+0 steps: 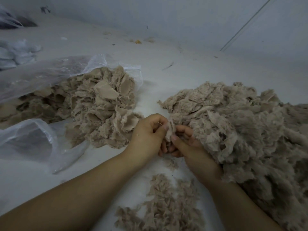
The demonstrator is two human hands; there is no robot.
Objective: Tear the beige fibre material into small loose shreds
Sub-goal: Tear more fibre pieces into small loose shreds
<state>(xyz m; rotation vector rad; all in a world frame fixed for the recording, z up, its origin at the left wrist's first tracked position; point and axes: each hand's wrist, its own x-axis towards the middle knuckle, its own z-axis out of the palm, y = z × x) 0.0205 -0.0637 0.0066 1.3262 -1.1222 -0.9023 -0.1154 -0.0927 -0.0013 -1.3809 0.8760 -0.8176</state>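
Observation:
A small beige fibre piece (pixel 170 131) stands upright between my two hands at the centre of the view. My left hand (pixel 147 136) pinches its left side with curled fingers. My right hand (pixel 190 147) pinches its right side, thumb on the front. To the left, a heap of beige fibre chunks (pixel 100 105) spills from a clear plastic bag (pixel 50 70). A large fluffy mound of beige fibre (pixel 241 130) fills the right side, touching my right wrist. Small loose shreds (pixel 166 205) lie below my hands.
All of this lies on a white surface (pixel 166 64). A second clear plastic bag (pixel 33 140) lies open at the lower left. A pile of white material (pixel 15 52) sits at the far left. Small scraps (pixel 138 41) dot the surface near the back wall.

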